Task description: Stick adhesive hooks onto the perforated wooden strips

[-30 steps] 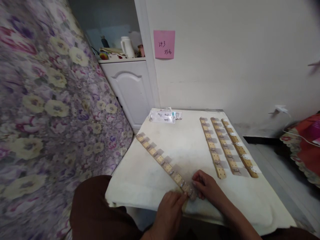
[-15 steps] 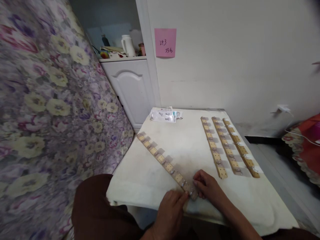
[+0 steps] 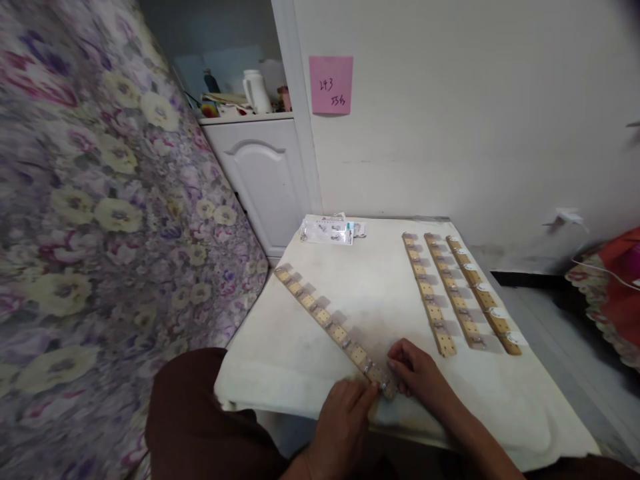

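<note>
A long, narrow wooden strip (image 3: pixel 323 317) with paired holes and small metal fittings along it lies slantwise across the cloth-covered table. My left hand (image 3: pixel 345 413) is at its near end, thumb and fingers closed against the edge beside the last fitting. Across the strip, my right hand (image 3: pixel 413 370) is curled, with thumb and forefinger pinched together close to the same end. Whatever the right fingertips may hold is too small or hidden to make out. Shadow darkens the strip's near end between the two hands.
Three similar strips lie side by side at the right: a left one (image 3: pixel 427 293), a middle one (image 3: pixel 454 290) and a right one (image 3: pixel 483 293) bearing white pieces. Clear packaging (image 3: pixel 327 231) rests at the table's back edge. A floral curtain (image 3: pixel 115 200) hangs at the left.
</note>
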The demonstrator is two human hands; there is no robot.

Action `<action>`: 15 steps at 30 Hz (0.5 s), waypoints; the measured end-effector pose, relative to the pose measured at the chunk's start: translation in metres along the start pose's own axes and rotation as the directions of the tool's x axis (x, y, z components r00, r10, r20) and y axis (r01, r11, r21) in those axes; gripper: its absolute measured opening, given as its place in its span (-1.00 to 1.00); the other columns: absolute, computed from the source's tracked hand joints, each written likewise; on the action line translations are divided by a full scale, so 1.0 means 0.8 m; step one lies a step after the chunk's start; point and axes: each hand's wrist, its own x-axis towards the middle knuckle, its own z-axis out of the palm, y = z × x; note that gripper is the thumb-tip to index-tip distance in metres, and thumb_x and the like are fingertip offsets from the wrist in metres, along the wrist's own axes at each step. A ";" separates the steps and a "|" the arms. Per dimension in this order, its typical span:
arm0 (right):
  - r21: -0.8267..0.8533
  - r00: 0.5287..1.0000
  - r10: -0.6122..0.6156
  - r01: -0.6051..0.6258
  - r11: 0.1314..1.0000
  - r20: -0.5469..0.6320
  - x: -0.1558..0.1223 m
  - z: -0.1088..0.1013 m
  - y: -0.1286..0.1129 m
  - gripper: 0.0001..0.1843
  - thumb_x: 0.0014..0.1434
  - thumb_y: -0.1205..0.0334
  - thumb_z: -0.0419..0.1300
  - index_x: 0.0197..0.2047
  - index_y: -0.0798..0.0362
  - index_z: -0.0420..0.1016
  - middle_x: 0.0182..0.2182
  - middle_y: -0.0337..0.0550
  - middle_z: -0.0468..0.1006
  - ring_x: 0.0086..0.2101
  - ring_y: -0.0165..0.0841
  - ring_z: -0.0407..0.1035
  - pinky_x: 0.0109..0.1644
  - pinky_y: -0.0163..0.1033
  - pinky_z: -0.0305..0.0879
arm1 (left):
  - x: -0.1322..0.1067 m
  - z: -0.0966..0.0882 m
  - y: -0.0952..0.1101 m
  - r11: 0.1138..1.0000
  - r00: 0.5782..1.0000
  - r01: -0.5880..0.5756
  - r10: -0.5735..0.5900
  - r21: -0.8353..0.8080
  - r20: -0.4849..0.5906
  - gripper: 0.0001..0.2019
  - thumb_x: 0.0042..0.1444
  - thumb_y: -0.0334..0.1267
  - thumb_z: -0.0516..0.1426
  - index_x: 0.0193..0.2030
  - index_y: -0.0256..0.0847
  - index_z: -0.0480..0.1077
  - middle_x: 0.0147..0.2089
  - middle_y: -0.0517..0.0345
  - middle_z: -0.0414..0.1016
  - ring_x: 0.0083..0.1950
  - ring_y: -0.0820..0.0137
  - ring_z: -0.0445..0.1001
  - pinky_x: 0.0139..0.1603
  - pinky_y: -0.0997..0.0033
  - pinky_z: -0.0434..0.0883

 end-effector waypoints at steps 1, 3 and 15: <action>-0.017 1.000 -0.003 0.003 1.000 -0.006 -0.001 0.000 0.000 -0.92 0.09 0.22 0.09 -0.39 -0.02 0.22 -0.63 -0.43 0.29 -0.69 -0.49 0.24 -0.63 -0.37 0.14 | 0.000 0.000 0.000 1.000 1.000 -0.002 0.002 0.006 -0.001 -0.51 0.17 -0.49 -0.09 0.25 -0.19 0.13 -0.16 -0.02 0.43 -0.21 0.29 0.35 -0.23 0.22 0.41; -0.086 0.999 -0.025 0.023 0.996 -0.029 -0.002 -0.001 -0.002 -0.93 0.08 0.23 0.11 -0.39 -0.01 0.25 -0.60 -0.39 0.31 -0.65 -0.48 0.24 -0.58 -0.35 0.15 | 0.000 0.001 0.000 1.000 1.000 -0.006 0.006 0.015 -0.003 -0.50 0.15 -0.51 -0.09 0.24 -0.18 0.13 -0.17 -0.01 0.43 -0.22 0.29 0.35 -0.23 0.23 0.40; -0.272 0.996 -0.043 0.019 0.962 -0.082 -0.007 0.005 -0.001 -0.69 -0.08 0.26 0.25 -0.21 -0.02 0.35 -0.52 -0.34 0.38 -0.48 -0.39 0.28 -0.37 -0.29 0.16 | 0.000 0.005 -0.004 0.998 1.000 -0.011 0.012 0.059 -0.028 -0.58 0.23 -0.39 -0.08 0.22 -0.16 0.15 -0.17 0.02 0.47 -0.25 0.30 0.40 -0.27 0.31 0.39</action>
